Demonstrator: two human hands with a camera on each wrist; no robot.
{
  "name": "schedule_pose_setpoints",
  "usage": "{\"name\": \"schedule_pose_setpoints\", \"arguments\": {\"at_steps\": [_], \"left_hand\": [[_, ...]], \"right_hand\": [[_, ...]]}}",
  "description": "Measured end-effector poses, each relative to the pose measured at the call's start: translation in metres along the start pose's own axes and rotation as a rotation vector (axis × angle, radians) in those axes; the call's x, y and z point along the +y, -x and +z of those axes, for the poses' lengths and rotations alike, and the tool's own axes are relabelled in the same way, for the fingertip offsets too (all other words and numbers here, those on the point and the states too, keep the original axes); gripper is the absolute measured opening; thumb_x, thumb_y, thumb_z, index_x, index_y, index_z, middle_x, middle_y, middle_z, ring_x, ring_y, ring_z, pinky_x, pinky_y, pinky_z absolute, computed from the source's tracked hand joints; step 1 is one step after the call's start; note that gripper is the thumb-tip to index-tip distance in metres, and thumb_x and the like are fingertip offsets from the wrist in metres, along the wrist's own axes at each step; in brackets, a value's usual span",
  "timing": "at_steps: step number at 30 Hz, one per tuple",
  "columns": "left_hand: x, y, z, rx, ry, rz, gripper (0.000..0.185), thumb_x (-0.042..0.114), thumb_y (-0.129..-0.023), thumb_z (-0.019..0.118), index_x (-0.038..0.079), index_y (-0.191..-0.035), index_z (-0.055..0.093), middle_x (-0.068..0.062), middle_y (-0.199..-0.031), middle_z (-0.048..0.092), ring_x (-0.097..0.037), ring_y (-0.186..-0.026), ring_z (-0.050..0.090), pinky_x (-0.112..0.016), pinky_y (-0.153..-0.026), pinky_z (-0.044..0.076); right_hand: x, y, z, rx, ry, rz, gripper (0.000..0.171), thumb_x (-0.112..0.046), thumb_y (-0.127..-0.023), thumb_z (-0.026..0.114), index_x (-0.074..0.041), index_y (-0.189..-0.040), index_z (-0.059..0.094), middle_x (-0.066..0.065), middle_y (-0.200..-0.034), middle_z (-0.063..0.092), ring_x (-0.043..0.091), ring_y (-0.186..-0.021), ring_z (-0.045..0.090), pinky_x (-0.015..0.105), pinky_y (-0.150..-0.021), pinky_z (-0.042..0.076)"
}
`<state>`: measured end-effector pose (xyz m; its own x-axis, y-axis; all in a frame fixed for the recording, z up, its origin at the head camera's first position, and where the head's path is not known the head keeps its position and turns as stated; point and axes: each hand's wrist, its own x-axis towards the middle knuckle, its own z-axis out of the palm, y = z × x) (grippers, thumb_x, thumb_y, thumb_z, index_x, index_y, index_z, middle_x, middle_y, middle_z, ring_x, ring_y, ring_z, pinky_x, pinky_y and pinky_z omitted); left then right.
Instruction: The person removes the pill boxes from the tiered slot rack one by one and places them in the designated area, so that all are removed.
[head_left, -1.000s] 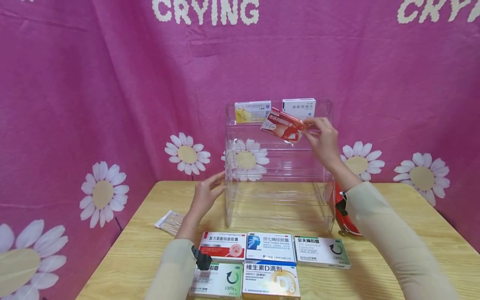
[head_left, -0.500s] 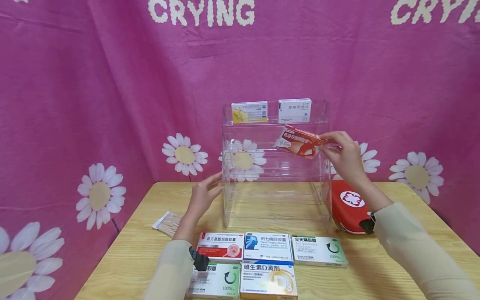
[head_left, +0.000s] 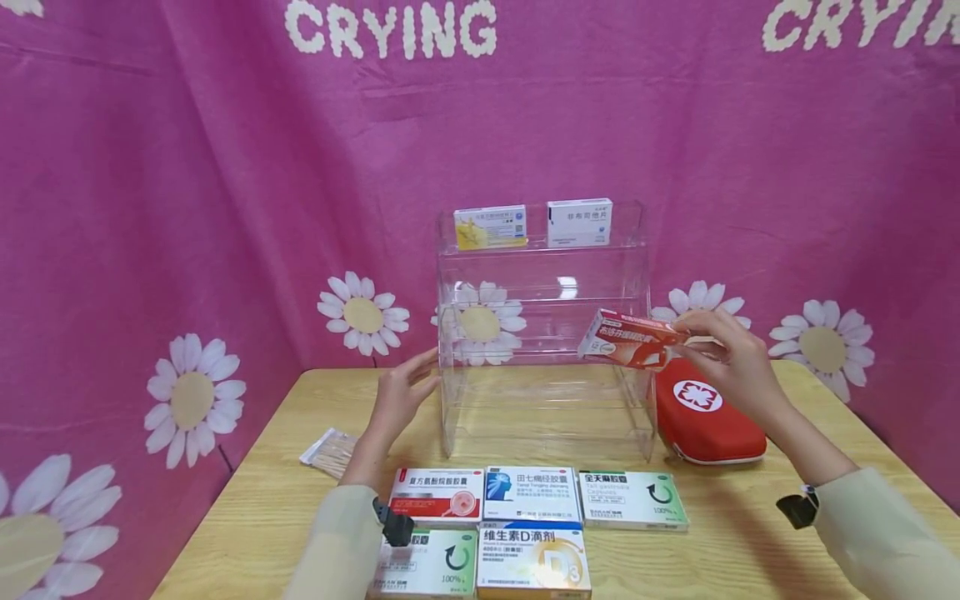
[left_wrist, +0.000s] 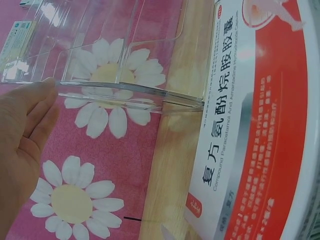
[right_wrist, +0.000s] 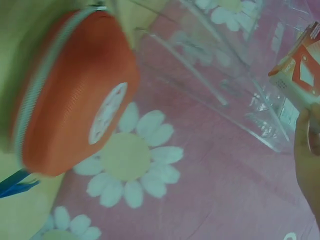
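Right hand (head_left: 731, 358) pinches the red-and-white medicine box (head_left: 628, 339) by its right end, fingers and thumb curled on it. Box is in the air, tilted, in front of the right side of the clear acrylic shelf rack (head_left: 542, 333), about level with the lower tiers, not resting on any tier. Right wrist view shows only a box corner (right_wrist: 300, 75) and the fingertips (right_wrist: 307, 145) at frame edge.

Left hand (head_left: 399, 396) is spread, straight fingers against the rack's left wall; left wrist view confirms fingertips (left_wrist: 42, 95) touching the clear edge.

Rack's top tier holds two boxes upright: yellow-white box (head_left: 490, 227) left, white box (head_left: 578, 222) right. Other tiers show nothing inside.

Red first-aid pouch (head_left: 705, 412) lies on the wooden table (head_left: 750, 533) just right of the rack, below the held box.

In front of the rack, five boxes lie flat in two rows: red-white (head_left: 438, 492), blue-white (head_left: 531, 493), green-white (head_left: 632, 500) in the back; another green-white (head_left: 435, 562) and an orange D3 box (head_left: 534, 560) in the front. Packet of cotton swabs (head_left: 330, 452) left of the left forearm.
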<state>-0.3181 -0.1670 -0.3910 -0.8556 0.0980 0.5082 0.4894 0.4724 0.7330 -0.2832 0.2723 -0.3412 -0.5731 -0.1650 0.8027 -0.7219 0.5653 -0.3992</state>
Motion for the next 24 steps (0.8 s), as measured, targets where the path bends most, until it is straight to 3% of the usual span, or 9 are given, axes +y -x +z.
{"name": "schedule_pose_setpoints", "arguments": {"at_steps": [6, 12, 20, 24], "left_hand": [[0.000, 0.000, 0.001, 0.013, 0.002, 0.015, 0.045, -0.004, -0.085, 0.070, -0.001, -0.129, 0.061, -0.022, -0.121, 0.068, -0.037, -0.111, 0.067, -0.038, -0.096, 0.057], [-0.001, 0.000, 0.002, 0.026, 0.011, 0.043, 0.045, -0.006, -0.083, 0.070, -0.003, -0.127, 0.062, -0.023, -0.121, 0.068, -0.038, -0.108, 0.068, -0.038, -0.094, 0.058], [-0.001, -0.001, 0.001, 0.026, 0.016, 0.040, 0.045, -0.007, -0.083, 0.071, -0.004, -0.127, 0.062, -0.024, -0.123, 0.066, -0.039, -0.109, 0.068, -0.040, -0.095, 0.058], [-0.001, 0.000, 0.001, 0.018, 0.003, 0.020, 0.044, -0.005, -0.085, 0.070, -0.003, -0.128, 0.062, -0.022, -0.124, 0.067, -0.037, -0.111, 0.068, -0.039, -0.096, 0.057]], "right_hand": [[0.007, 0.032, -0.017, -0.067, 0.020, -0.045, 0.050, 0.028, -0.060, 0.074, 0.004, -0.103, 0.068, 0.002, -0.101, 0.062, -0.015, -0.097, 0.055, -0.001, -0.080, 0.051], [0.016, 0.065, -0.031, -0.098, -0.013, -0.027, 0.054, 0.033, -0.056, 0.072, 0.005, -0.102, 0.067, -0.014, -0.106, 0.060, -0.013, -0.099, 0.056, 0.000, -0.078, 0.052], [0.023, 0.090, -0.047, -0.158, 0.052, -0.027, 0.055, 0.031, -0.056, 0.074, -0.002, -0.100, 0.068, -0.001, -0.101, 0.062, -0.014, -0.098, 0.055, 0.000, -0.075, 0.053], [0.029, 0.104, -0.053, -0.182, 0.062, -0.018, 0.057, 0.029, -0.056, 0.075, -0.006, -0.100, 0.069, -0.002, -0.101, 0.062, -0.015, -0.097, 0.055, 0.001, -0.073, 0.054]]}}
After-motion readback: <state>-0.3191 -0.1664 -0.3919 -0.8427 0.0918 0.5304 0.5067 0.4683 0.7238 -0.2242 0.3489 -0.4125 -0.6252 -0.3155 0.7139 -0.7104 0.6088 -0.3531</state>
